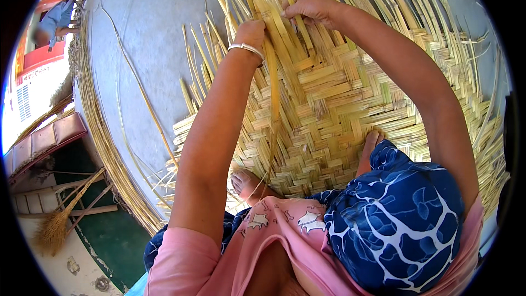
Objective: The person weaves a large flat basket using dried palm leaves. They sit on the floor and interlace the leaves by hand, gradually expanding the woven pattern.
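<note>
A half-woven mat point(334, 96) of flat yellow-green reed strips lies on the grey floor beneath me, its loose strip ends fanning out at the far side. My left hand point(252, 34), a pale bangle at its wrist, is closed at the mat's far left part. From it a long reed strip point(274, 93) trails back toward my body. To its right, my right hand point(311, 9) pinches another flat strip point(303, 34) between thumb and fingers. Several wide upright strips point(279, 33) stand between the two hands. The fingertips of the left hand are partly hidden.
My bare feet rest on the mat's near part, the left foot point(246, 183) beside the trailing strip. Along the left lies a long bundle of reeds point(90, 93). Beyond it are a broom point(55, 227), a wooden frame point(90, 211) and a person in blue point(55, 19).
</note>
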Available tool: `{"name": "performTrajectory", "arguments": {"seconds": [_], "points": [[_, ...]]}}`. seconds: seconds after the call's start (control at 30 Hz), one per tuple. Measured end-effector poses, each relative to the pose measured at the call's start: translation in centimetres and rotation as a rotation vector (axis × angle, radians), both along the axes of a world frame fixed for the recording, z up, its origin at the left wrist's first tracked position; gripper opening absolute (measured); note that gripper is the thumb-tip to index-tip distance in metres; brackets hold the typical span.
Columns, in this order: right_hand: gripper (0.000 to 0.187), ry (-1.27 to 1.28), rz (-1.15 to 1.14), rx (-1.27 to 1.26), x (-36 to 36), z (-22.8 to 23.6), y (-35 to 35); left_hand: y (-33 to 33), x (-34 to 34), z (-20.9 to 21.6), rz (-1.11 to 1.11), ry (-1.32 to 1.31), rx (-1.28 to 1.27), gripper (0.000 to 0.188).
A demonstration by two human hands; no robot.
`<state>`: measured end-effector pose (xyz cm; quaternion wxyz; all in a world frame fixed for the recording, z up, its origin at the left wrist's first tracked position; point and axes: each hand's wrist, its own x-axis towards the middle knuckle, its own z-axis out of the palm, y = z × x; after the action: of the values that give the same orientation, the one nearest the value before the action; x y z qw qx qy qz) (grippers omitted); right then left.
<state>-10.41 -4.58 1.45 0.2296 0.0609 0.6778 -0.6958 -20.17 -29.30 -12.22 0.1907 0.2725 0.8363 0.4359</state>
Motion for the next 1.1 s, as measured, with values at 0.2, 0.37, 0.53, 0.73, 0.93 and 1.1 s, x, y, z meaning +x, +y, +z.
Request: {"name": "performTrajectory", "arguments": {"seconds": [0.2,0.37,0.53,0.73,0.93,1.1], "points": [[0.019,0.074,-0.129,-0.306,0.8,0.4,1.0,5.3,7.3,13.2,0.217,-0.486,0.106,0.023],[0.022,-0.105,-0.239,-0.859,-1.3,4.9,0.1,5.6,10.3,17.8,0.542,-0.777,0.461,0.028],[0.016,-0.099,-0.264,-0.731,-1.6,2.5,-0.2,6.3,10.8,16.7,0.467,-0.842,0.556,0.030],[0.030,0.097,-0.181,-0.111,0.7,5.4,0.1,6.2,10.1,17.3,0.252,-0.654,0.328,0.028],[0.030,0.125,-0.145,-0.584,0.5,0.8,3.2,7.6,9.2,19.7,0.046,-0.411,-0.121,0.028],[0.027,0.071,-0.426,-0.675,4.7,0.1,2.9,5.8,7.6,18.7,-0.040,-0.336,-0.303,0.022]]}}
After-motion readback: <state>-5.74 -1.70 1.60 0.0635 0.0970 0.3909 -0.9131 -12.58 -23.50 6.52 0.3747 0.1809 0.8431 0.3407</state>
